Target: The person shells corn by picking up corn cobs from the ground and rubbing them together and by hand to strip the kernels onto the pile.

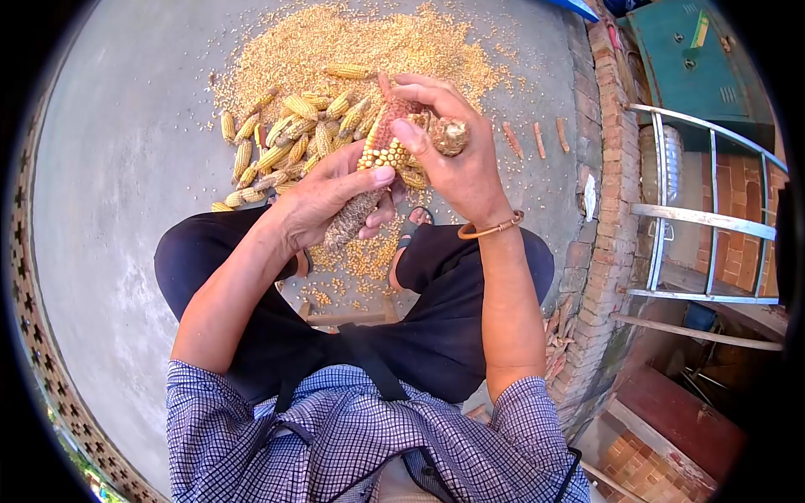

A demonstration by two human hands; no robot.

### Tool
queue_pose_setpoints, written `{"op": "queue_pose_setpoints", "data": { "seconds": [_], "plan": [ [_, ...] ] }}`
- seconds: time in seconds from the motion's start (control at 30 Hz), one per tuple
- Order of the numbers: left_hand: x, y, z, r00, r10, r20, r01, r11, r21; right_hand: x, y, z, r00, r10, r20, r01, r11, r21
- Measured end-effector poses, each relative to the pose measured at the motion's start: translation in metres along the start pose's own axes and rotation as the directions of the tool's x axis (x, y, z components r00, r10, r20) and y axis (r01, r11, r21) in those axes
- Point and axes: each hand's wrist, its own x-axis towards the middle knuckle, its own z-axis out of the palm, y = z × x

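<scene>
My left hand (335,193) is wrapped round the lower part of a corn cob (386,155), with the thumb on its yellow kernels. The cob's upper part is bare and reddish. My right hand (457,138) holds a second, pale cob (449,137) whose blunt end points right, and its thumb lies by the bare part of the first cob. A brown dried end (348,220) sticks out below my left hand. Beyond the hands lies a heap of whole corn ears (293,138), in front of a wide spread of loose kernels (352,42).
Several bare cobs (539,140) lie on the concrete floor at the right. A low brick wall (605,168) runs along that side, with a metal rail frame (713,220) and a green cabinet (692,63) beyond. Scattered kernels (360,260) lie between my feet.
</scene>
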Motion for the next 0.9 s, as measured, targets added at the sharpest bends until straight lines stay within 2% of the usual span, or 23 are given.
{"op": "queue_pose_setpoints", "data": {
  "seconds": [0.1, 0.13, 0.23, 0.27, 0.37, 0.4, 0.43, 0.47, 0.5, 0.57, 0.63, 0.67, 0.7, 0.77, 0.8, 0.83, 0.9],
  "plan": [
    [-0.003, 0.002, -0.003, 0.995, -0.068, 0.075, 0.064, 0.997, 0.054, -0.002, 0.0, 0.011, 0.992, -0.096, 0.087, 0.113, 0.97, -0.215],
    [-0.003, 0.0, -0.004, 0.994, -0.075, 0.084, 0.068, 0.994, 0.084, 0.0, -0.004, 0.013, 0.997, -0.02, 0.076, 0.03, 0.991, -0.132],
    [-0.003, -0.005, -0.006, 0.994, -0.083, 0.075, 0.066, 0.976, 0.21, 0.003, 0.0, 0.015, 0.996, 0.082, 0.042, -0.073, 0.979, -0.19],
    [-0.002, -0.005, -0.005, 0.996, -0.074, 0.057, 0.055, 0.96, 0.276, 0.003, 0.005, 0.021, 0.999, 0.004, -0.037, -0.013, 0.969, -0.248],
    [-0.003, -0.011, -0.003, 0.997, -0.078, -0.016, 0.078, 0.92, 0.385, 0.007, 0.0, 0.023, 0.959, 0.265, -0.103, -0.285, 0.882, -0.376],
    [-0.001, -0.015, -0.006, 0.997, -0.076, -0.025, 0.08, 0.916, 0.392, 0.007, 0.01, 0.027, 0.976, 0.18, -0.119, -0.213, 0.896, -0.391],
    [0.003, -0.017, -0.009, 0.997, -0.069, -0.03, 0.075, 0.911, 0.406, 0.008, 0.016, 0.025, 0.96, 0.247, -0.134, -0.278, 0.898, -0.341],
    [0.005, -0.024, -0.009, 0.997, 0.02, -0.079, 0.033, 0.789, 0.614, 0.009, 0.02, 0.023, 0.939, 0.313, -0.144, -0.343, 0.894, -0.289],
    [0.005, -0.026, -0.009, 0.996, 0.037, -0.082, 0.019, 0.803, 0.595, 0.008, 0.021, 0.021, 0.912, 0.383, -0.147, -0.408, 0.881, -0.237],
    [0.004, -0.031, -0.01, 0.992, 0.073, -0.099, -0.007, 0.837, 0.548, 0.007, 0.02, 0.01, 0.9, 0.407, -0.156, -0.417, 0.908, -0.039],
    [-0.001, -0.017, -0.006, 0.999, -0.028, -0.039, 0.04, 0.936, 0.349, 0.008, 0.019, -0.001, 0.888, 0.432, -0.159, -0.406, 0.897, 0.173],
    [-0.002, -0.013, -0.007, 0.998, -0.065, -0.016, 0.067, 0.967, 0.247, 0.008, 0.027, -0.006, 0.884, 0.437, -0.167, -0.399, 0.891, 0.218],
    [-0.002, -0.01, -0.008, 0.995, -0.1, 0.014, 0.097, 0.985, 0.143, 0.01, 0.025, -0.007, 0.898, 0.403, -0.175, -0.358, 0.902, 0.241],
    [-0.001, -0.006, -0.005, 0.994, -0.108, -0.024, 0.11, 0.986, 0.127, 0.009, 0.016, -0.01, 0.922, 0.338, -0.186, -0.279, 0.917, 0.285],
    [-0.001, -0.005, -0.004, 0.992, -0.12, -0.04, 0.124, 0.985, 0.121, 0.008, 0.007, -0.012, 0.937, 0.329, -0.12, -0.307, 0.937, 0.169],
    [-0.001, -0.005, -0.003, 0.99, -0.132, -0.055, 0.138, 0.984, 0.115, 0.005, 0.006, -0.009, 0.98, 0.178, -0.094, -0.176, 0.984, 0.019],
    [0.002, -0.006, -0.003, 0.989, -0.132, -0.074, 0.142, 0.976, 0.163, 0.0, 0.008, 0.002, 0.993, -0.115, 0.02, 0.117, 0.959, -0.257]
  ]
}}
